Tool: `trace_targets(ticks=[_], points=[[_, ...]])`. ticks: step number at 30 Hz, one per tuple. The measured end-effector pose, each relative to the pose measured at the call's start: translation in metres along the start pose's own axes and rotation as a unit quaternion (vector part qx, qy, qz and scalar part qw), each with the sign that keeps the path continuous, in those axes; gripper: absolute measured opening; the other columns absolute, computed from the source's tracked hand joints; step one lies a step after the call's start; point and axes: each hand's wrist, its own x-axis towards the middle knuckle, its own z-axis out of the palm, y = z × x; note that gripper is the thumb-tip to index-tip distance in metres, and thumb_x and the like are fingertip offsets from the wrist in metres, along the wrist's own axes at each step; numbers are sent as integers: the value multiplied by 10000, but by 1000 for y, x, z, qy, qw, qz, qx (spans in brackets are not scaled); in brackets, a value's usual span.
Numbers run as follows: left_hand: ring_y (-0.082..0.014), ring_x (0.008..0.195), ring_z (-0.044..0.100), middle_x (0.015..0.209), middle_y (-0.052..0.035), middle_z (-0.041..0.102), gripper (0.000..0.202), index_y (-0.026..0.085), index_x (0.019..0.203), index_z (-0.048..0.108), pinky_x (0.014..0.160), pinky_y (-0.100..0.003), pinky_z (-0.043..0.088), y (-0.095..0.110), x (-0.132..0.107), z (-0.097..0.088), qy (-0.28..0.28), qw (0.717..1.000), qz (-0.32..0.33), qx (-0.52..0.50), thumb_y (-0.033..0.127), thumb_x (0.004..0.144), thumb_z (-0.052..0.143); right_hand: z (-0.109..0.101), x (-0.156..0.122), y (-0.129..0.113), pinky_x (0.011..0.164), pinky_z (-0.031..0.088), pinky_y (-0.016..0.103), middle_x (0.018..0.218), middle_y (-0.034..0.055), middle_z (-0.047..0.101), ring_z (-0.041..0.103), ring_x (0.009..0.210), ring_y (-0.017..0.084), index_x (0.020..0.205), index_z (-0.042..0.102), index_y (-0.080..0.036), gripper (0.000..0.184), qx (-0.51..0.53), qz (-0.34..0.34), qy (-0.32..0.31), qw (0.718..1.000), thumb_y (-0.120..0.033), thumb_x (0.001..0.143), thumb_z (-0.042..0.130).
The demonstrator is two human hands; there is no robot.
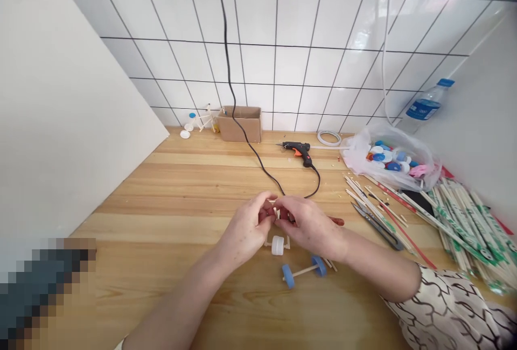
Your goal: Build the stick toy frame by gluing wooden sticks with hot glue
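And here we are at the wooden table (189, 183), our left hand (246, 231) and right hand (311, 226) meeting with fingertips pinched around a small pale stick (276, 213)! Just below, we spot a white wheel (277, 246); nearer us lies a blue-wheeled axle (305, 271). Beyond rests the black glue gun (298, 146), a cardboard box (229, 131) to its left, while dark snips (377, 226) lie rightward, near a plastic bag (355, 156) of bottle caps (393, 166).

R sleeve (452, 312) cream w/ dk brn squiggly lines, ends nr elbow; L sleeve (119, 345) just a pale edge.
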Motion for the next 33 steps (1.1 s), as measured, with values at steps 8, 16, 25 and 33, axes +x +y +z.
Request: trace_targets(ticks=[8, 16, 25, 33], points=[[-133, 757, 654, 859, 0, 714, 280, 197, 972, 591, 709, -240, 498, -2, 2, -6, -6, 1000, 18, 9, 58, 763, 467, 5, 4, -1, 527, 350, 217, 633, -14, 557, 486, 550, 108, 747, 531, -190, 113, 5, -13, 18, 1000, -154, 827, 459], [-150, 839, 653, 915, -35, 718, 246, 169, 895, 668, 716, -217, 487, -9, 7, -9, -40, 991, 20, 124, 75, 801, 462, 7, 2, 5, 550, 387, 225, 668, -10, 595, 510, 572, 115, 791, 545, -195, 107, 20, 12, -12, 1000, -166, 829, 449], [-196, 755, 628, 773, -44, 669, 213, 220, 805, 729, 652, -262, 457, -24, 11, 1, -54, 982, 26, 180, 150, 766, 531, 6, 1, 7, 545, 410, 223, 638, -18, 599, 519, 555, 117, 823, 547, -205, 100, 62, 30, -35, 997, -218, 860, 456], [-185, 733, 611, 749, -43, 647, 238, 223, 780, 736, 632, -254, 436, -34, 15, 7, -40, 982, 49, 175, 154, 781, 508, 6, 0, 10, 540, 408, 227, 632, -15, 585, 490, 541, 112, 826, 548, -201, 99, 56, 16, -30, 998, -207, 869, 459]])
